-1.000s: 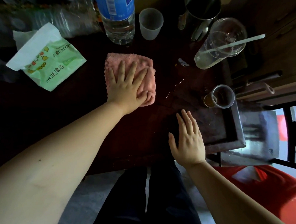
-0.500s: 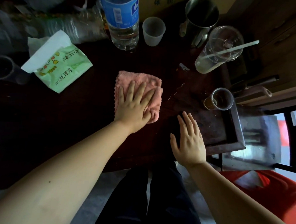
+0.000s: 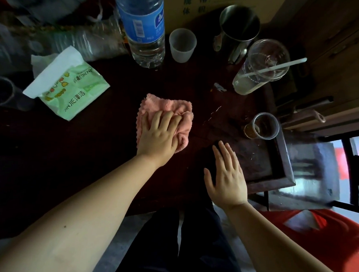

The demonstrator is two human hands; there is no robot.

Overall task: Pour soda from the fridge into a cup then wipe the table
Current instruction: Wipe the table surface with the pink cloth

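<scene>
The pink cloth (image 3: pixel 167 106) has slid back toward the person, bunched under the left hand's (image 3: pixel 157 139) curled fingers mid-table (image 3: pixel 86 151), while the right hand (image 3: pixel 227 180) rests flat, fingers straight.

At frame centre we find the cloth (image 3: pixel 165 112) on the table (image 3: pixel 69 151), under the left hand (image 3: pixel 158 138). The right hand (image 3: pixel 227 178) lies flat at its lower right. The tissue pack (image 3: pixel 72 90) sits to the left, the bottle (image 3: pixel 145 30) and cup (image 3: pixel 182 45) above, and the glass (image 3: pixel 262 125) to the right.
</scene>
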